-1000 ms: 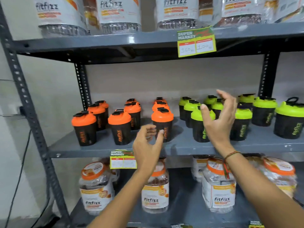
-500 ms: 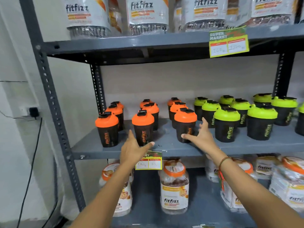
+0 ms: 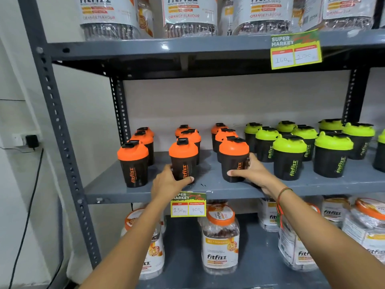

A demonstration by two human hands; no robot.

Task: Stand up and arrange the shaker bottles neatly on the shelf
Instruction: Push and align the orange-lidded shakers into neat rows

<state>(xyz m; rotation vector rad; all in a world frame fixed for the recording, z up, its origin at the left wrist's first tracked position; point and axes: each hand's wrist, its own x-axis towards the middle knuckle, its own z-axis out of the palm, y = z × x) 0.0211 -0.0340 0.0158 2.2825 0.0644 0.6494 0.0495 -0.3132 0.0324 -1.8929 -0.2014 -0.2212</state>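
Black shaker bottles stand upright on the grey middle shelf [image 3: 116, 187]: orange-lidded ones in three rows at the left, green-lidded ones [image 3: 288, 157] at the right. My left hand [image 3: 168, 182] wraps the base of the front middle orange-lidded shaker [image 3: 183, 157], thumb across its front. My right hand [image 3: 253, 174] grips the base of the front right orange-lidded shaker [image 3: 234, 158]. A third front orange-lidded shaker [image 3: 133, 163] stands untouched at the left. Both held bottles rest on the shelf.
Large Fitfizz jars [image 3: 219, 238] fill the lower shelf and the top shelf [image 3: 187, 15]. Price tags hang on the middle shelf edge [image 3: 188, 205] and the upper shelf edge [image 3: 295, 51]. A perforated grey upright [image 3: 60, 130] frames the left side; a wall plug [image 3: 31, 140] with cable lies beyond.
Both hands moved forward from in front of the shelf and closed around the bases of two front orange-lidded shakers. The view has shifted left and closer.
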